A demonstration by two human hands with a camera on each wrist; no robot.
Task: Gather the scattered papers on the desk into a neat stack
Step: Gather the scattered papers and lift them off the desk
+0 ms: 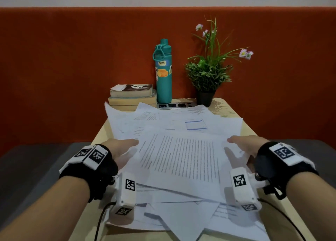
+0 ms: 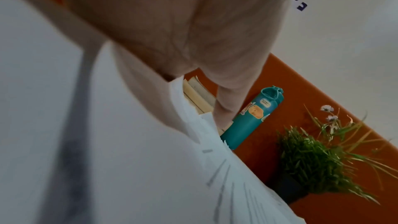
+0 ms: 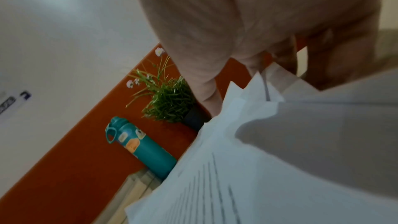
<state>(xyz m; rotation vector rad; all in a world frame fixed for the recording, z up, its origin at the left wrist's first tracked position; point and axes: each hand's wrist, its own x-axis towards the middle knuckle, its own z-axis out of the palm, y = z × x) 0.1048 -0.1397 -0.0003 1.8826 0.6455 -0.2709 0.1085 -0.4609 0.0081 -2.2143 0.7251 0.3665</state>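
Papers: we see printed sheets [image 1: 181,155] fanned loosely and overlapping, covering most of the bench [image 1: 101,131] from its near edge almost to the far edge; the topmost sheet carries dense lines of text and lies between our two hands.
Left hand: our left hand [image 1: 121,149] lies at the left side of the pile, fingers stretched out fairly straight with the tips against the top sheet's left edge; in the left wrist view the palm [image 2: 183,31] sits over the sheets, and we see nothing clasped.
Right hand: our right hand [image 1: 245,144] mirrors it at the right side of the pile, the forefinger straight along the paper's edge; in the right wrist view the other fingers [image 3: 336,54] bend down at the sheets' corner, but blur keeps us from telling whether they pinch any paper.
Far edge: a teal bottle [image 1: 163,71] with stickers stands upright at the middle, two stacked books [image 1: 132,95] just left of it near the far left corner, and a potted plant [image 1: 209,73] with small pink flowers at the far right corner.
Wrists: black straps with white coded tags [image 1: 96,156].
Backdrop: orange-red panel [image 1: 72,68] behind the bench.
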